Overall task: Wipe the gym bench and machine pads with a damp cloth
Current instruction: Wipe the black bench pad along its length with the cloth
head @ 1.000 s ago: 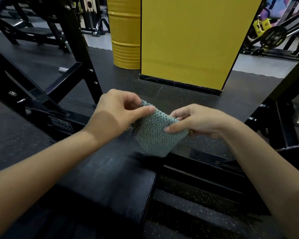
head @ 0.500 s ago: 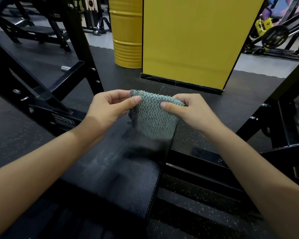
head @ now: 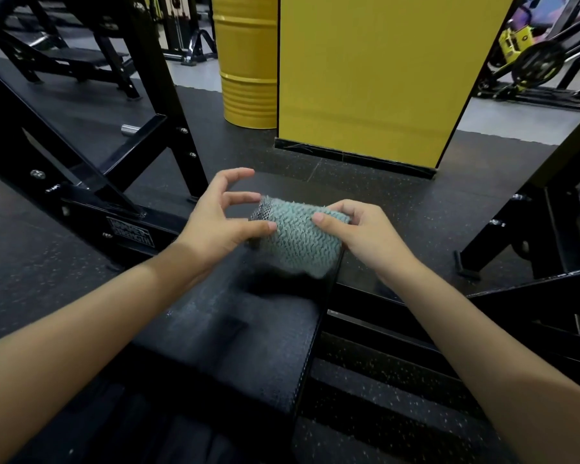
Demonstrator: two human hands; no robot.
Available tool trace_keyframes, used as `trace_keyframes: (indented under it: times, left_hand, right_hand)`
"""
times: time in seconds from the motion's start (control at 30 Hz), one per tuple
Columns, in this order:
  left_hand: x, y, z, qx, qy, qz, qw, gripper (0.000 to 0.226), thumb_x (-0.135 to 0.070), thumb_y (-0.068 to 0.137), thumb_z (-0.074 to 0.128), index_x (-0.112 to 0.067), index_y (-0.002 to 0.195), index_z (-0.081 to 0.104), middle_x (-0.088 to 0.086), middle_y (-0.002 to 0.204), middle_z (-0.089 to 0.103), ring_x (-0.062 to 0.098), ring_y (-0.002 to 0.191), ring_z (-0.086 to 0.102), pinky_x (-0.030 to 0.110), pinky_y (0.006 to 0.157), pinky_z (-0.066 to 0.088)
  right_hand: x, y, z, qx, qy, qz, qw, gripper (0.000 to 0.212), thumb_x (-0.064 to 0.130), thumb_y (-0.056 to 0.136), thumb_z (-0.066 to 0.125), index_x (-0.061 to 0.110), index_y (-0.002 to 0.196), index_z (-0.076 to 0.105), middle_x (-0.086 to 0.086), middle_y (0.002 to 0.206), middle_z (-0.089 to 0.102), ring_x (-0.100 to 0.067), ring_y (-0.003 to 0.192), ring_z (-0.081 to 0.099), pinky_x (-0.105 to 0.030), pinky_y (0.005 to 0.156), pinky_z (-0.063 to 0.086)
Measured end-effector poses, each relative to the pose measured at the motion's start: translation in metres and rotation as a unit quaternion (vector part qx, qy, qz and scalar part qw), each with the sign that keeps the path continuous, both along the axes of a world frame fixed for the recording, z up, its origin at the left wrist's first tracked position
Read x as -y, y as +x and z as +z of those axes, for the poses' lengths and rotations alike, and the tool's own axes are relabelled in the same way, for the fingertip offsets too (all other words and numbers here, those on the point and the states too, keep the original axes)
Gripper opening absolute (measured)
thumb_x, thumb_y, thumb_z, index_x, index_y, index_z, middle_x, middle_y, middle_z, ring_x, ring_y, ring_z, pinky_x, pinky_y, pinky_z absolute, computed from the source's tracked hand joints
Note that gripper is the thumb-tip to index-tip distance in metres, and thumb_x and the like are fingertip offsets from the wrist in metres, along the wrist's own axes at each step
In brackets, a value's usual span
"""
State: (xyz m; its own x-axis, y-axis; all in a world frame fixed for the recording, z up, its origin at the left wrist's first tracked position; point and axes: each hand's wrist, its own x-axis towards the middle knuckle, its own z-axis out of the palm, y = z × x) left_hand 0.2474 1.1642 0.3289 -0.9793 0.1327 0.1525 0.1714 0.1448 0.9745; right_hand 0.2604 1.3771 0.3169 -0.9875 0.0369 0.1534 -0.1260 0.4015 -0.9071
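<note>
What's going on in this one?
A person holds a teal cloth over the far end of a black bench pad. The right hand pinches its right side. The left hand has its thumb on the left part, fingers spread; its grip is unclear. The cloth is not pressed to the pad.
</note>
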Motion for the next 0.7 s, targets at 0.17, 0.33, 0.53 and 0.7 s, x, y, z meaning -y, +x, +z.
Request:
trace_keyframes:
  times: [0.17,0.33,0.53,0.7]
  left_hand:
    - [0.004,0.015,-0.018,0.023,-0.164,0.002,0.986,0.065,-0.012,0.07,0.088,-0.048,0.114,0.054,-0.003,0.117,0.06,0.009,0.081,0.06,0.031,0.086,0.048]
    - [0.009,0.028,-0.028,0.061,-0.203,-0.048,0.976,0.062,-0.037,0.048,0.086,-0.038,0.105,0.061,-0.013,0.087,0.075,-0.001,0.077,0.065,0.013,0.076,0.046]
    - [0.011,0.029,-0.033,0.028,-0.148,-0.041,0.988,0.055,-0.033,0.048,0.083,-0.031,0.101,0.066,-0.009,0.084,0.074,-0.009,0.077,0.063,0.006,0.072,0.046]
    - [-0.006,0.015,-0.019,-0.017,-0.119,-0.005,0.993,0.056,-0.048,0.053,0.092,-0.03,0.101,0.07,-0.009,0.094,0.074,0.002,0.078,0.065,0.012,0.072,0.049]
  right_hand:
    - [0.001,0.014,-0.024,0.065,0.127,-0.006,0.99,0.033,0.034,0.08,0.08,0.025,0.106,0.061,0.006,0.09,0.062,-0.011,0.083,0.06,-0.024,0.07,0.044]
    - [0.016,0.03,-0.022,-0.03,0.253,0.115,0.96,0.062,0.06,0.072,0.076,0.036,0.126,0.059,0.012,0.129,0.053,-0.005,0.123,0.049,-0.045,0.11,0.036]
    - [0.03,0.036,-0.034,-0.057,0.281,0.205,0.936,0.049,0.036,0.08,0.078,0.017,0.125,0.066,0.003,0.129,0.065,-0.005,0.136,0.042,-0.038,0.121,0.0]
    - [0.017,0.03,-0.035,-0.115,0.187,0.08,0.972,0.023,0.025,0.082,0.075,0.025,0.065,0.06,0.009,0.056,0.054,-0.003,0.057,0.051,-0.015,0.061,0.037]
